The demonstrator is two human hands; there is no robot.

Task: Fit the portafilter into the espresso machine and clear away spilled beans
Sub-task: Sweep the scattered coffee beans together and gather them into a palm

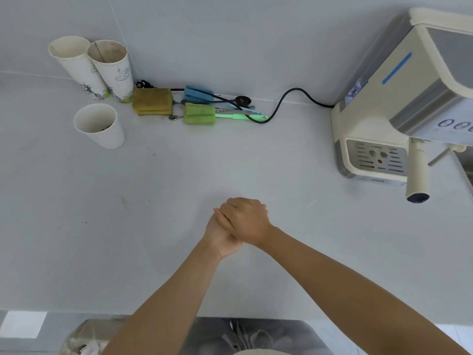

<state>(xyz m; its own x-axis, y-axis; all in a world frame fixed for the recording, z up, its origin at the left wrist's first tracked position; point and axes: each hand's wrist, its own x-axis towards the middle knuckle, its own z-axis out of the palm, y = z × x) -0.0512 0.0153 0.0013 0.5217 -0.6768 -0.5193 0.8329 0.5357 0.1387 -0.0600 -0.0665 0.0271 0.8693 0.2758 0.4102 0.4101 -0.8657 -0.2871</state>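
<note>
The cream espresso machine (399,103) stands at the counter's right end. The portafilter (417,172) sits under its brew head, its cream handle pointing toward me over the drip tray (376,156). My left hand (220,239) and my right hand (245,221) are pressed together above the middle of the counter, the right one folded over the left. Nothing shows between the palms. A white paper cup (98,125) at the left holds a few dark bits that look like beans. I see no loose beans on the counter, only small specks (124,200).
Two taller paper cups (94,67) lean against the back wall. Sponges (153,101), scoops and brushes (225,108) lie along the wall with the machine's black power cord (289,94). A steam wand (445,153) sticks out at the machine's right. The counter's front edge (76,312) is near my body.
</note>
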